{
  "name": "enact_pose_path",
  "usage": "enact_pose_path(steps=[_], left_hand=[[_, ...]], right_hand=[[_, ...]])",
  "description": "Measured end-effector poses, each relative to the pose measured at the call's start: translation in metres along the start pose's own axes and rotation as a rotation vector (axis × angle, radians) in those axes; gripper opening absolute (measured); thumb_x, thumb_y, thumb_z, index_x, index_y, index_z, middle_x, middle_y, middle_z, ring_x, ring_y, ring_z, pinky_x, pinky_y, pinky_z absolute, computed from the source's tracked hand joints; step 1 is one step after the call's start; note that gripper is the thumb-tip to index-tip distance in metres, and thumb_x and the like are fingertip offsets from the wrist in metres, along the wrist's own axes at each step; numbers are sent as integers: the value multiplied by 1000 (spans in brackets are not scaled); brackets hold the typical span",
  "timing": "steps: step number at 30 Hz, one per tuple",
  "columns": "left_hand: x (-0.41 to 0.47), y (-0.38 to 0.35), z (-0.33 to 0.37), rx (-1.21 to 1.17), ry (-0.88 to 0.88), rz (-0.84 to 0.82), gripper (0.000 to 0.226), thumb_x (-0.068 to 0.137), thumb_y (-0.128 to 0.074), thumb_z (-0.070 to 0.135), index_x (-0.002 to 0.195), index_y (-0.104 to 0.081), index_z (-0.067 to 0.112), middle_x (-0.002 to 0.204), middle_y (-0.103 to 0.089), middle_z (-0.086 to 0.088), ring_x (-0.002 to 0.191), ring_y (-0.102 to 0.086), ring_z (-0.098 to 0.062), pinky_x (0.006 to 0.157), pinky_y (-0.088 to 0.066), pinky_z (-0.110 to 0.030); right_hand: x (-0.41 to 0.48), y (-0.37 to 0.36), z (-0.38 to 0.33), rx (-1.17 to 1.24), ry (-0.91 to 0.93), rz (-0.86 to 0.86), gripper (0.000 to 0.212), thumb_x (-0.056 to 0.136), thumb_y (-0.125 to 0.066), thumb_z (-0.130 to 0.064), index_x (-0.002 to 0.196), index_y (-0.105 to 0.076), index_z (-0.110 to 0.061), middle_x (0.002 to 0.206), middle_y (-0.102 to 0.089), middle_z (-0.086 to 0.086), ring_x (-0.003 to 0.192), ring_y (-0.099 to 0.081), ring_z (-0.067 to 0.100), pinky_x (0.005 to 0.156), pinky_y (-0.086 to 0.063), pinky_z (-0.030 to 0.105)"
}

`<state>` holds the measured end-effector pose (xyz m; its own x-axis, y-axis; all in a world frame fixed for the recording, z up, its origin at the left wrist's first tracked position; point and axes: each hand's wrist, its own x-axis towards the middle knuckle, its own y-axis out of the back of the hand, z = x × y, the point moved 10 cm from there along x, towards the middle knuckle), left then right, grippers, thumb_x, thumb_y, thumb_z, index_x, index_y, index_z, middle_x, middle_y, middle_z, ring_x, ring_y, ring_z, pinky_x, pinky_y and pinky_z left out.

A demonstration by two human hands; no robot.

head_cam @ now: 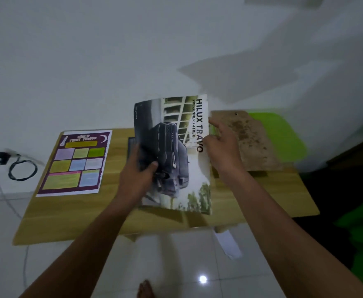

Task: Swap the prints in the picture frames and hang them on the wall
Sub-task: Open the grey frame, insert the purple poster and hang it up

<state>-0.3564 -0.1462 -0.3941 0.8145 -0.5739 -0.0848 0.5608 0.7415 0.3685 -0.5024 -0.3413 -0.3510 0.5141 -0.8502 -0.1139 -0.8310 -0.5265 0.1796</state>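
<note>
Left hand (135, 179) pinches truck print (176, 151) at its left edge, thumb on front, fingers behind. Sheet is lifted and tilted above middle of counter (90, 216). Right hand (221, 151) at print's right edge, fingers loosely curled, slightly spread; we cannot tell if they grip sheet. Dark frame (131, 145) peeks from behind print, toward far edge. Stained board (251, 143) lies near far right corner. Purple print (75, 162) flat by counter's left edge. We note cable (19, 168) on floor, left.

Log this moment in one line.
left hand holds truck print | right hand at its edge | purple print flat on table
</note>
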Motion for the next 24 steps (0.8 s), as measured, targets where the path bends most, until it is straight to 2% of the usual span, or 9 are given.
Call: enact_pose_path(steps=[3, 6, 9, 12, 16, 18, 20, 22, 24], left_hand=[[-8, -16, -40, -75, 196, -85, 86, 86, -69, 10, 150, -20, 38, 123, -62, -7, 109, -62, -23, 90, -54, -46], [-33, -34, -51, -54, 193, -169, 91, 83, -71, 4, 151, -20, 38, 106, -65, -7, 94, -65, -17, 68, -55, -28], [-55, -53, -71, -45, 265, -267, 94, 80, -73, 4, 151, -21, 38, 88, -71, -3, 81, -70, -12, 61, -52, -25], [-73, -73, -92, -12, 323, -363, 99, 77, -76, 4, 149, -19, 41, 95, -68, -3, 84, -68, -16, 56, -54, -24], [-89, -95, -124, 63, 350, -403, 99, 75, -77, 3, 150, -22, 37, 100, -63, -12, 90, -66, -26, 68, -60, -42], [-97, -108, -136, 124, 323, -431, 100, 75, -78, 4, 150, -21, 37, 97, -62, -11, 89, -66, -27, 68, -60, -46], [-103, -121, -145, 154, 293, -457, 102, 74, -79, 6, 150, -20, 39, 95, -64, -8, 89, -67, -26, 68, -60, -48], [-104, -131, -150, 189, 270, -466, 101, 74, -80, 10, 149, -20, 41, 95, -65, -5, 88, -67, -23, 68, -61, -46], [-101, -141, -153, 244, 246, -469, 99, 75, -80, 13, 149, -20, 41, 95, -65, 0, 87, -66, -19, 68, -61, -42]], right_hand=[[-4, 26, 32, 1, -53, -13, 59, 86, -44, 2, 133, -57, -32, 111, -72, -5, 86, -72, 20, 64, -56, 32], [-8, 45, 64, -79, -64, -50, 63, 86, -42, 0, 137, -54, -34, 126, -67, -4, 101, -68, 19, 70, -53, 27], [-18, 58, 102, -156, -100, -116, 61, 92, -51, -3, 144, -47, -33, 137, -59, -5, 113, -62, 20, 75, -51, 22], [-31, 63, 138, -173, -94, -216, 66, 92, -62, -2, 148, -42, -31, 136, -60, -4, 114, -62, 16, 97, -52, 36], [-42, 79, 184, -229, -123, -233, 70, 90, -64, 1, 144, -46, -39, 109, -73, -2, 90, -70, 16, 82, -54, 30], [-47, 89, 211, -247, -174, -228, 69, 90, -65, -1, 144, -45, -39, 100, -74, 6, 88, -69, 23, 85, -54, 36], [-51, 96, 231, -258, -212, -240, 70, 90, -65, 0, 146, -43, -35, 96, -73, -1, 86, -69, 17, 85, -55, 32], [-53, 102, 244, -269, -226, -248, 70, 91, -63, 1, 148, -40, -31, 93, -69, -10, 79, -65, 2, 74, -49, 18], [-50, 111, 255, -282, -238, -231, 69, 91, -63, 1, 150, -39, -27, 103, -68, -6, 81, -64, 0, 74, -46, 15]])
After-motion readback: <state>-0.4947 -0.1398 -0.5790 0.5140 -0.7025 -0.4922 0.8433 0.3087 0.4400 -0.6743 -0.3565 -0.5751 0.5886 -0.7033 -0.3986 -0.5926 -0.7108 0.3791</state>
